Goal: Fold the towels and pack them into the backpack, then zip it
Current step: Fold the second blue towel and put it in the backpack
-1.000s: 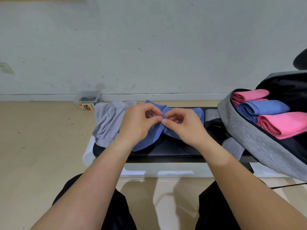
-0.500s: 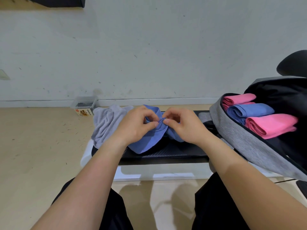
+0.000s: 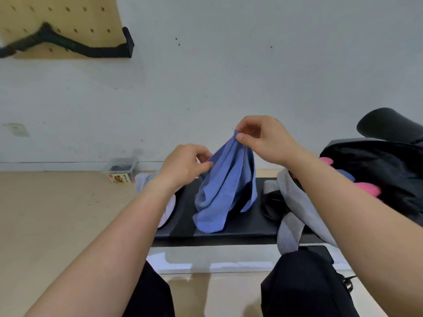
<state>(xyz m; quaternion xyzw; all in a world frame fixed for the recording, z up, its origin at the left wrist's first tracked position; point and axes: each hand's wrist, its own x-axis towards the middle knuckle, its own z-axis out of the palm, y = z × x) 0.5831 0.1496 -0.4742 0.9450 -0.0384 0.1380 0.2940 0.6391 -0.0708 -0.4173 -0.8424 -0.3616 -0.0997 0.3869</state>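
So the blue towel (image 3: 225, 188) is held up over the black mat (image 3: 251, 223), bottom end draped on it. Its top is pinched by the right hand (image 3: 267, 140), and an edge a bit lower is pinched by the left hand (image 3: 183, 165). On the left the grey towel (image 3: 144, 180) is lumped; the open backpack (image 3: 295, 195) is parked right, pink towels (image 3: 369, 188) tucked inside.

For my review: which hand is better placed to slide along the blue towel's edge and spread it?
Probably left: left hand pinches the blue towel lower along its edge; right hand anchors the raised top corner.
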